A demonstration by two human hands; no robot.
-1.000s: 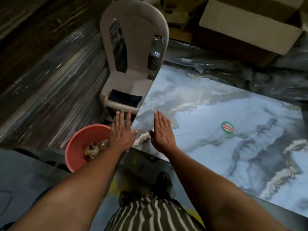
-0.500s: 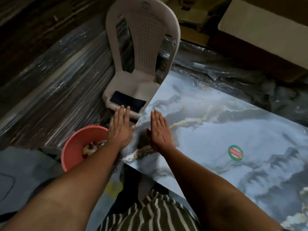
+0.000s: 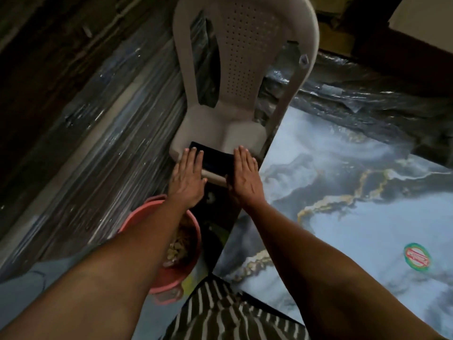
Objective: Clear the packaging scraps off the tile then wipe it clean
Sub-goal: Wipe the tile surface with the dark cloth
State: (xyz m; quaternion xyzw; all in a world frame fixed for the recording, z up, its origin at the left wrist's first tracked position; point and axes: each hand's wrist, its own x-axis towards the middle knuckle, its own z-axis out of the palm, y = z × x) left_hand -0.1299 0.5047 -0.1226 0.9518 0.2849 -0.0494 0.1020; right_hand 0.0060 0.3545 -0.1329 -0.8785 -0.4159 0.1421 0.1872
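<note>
A large grey-blue marbled tile (image 3: 355, 217) with gold veins lies on the floor at the right. A round green and red sticker (image 3: 417, 256) sits on it near the right edge. My left hand (image 3: 187, 177) and my right hand (image 3: 245, 175) are stretched out flat, palms down, fingers together, over the front edge of a beige plastic chair (image 3: 242, 69). Between the two hands lies a dark folded cloth (image 3: 215, 160) on the chair seat. Neither hand holds anything. A pink bucket (image 3: 171, 273) with pale scraps inside stands under my left forearm.
Shiny plastic-wrapped flooring (image 3: 98, 143) covers the left. Crumpled dark plastic sheeting (image 3: 367, 104) lies beyond the tile's far edge. Cardboard boxes (image 3: 421, 18) stand at the top right. Striped clothing (image 3: 230, 315) fills the bottom centre.
Both hands have moved forward from the tile's near corner to the chair's front edge, on either side of the dark cloth. The view has shifted left and closer to the chair.
</note>
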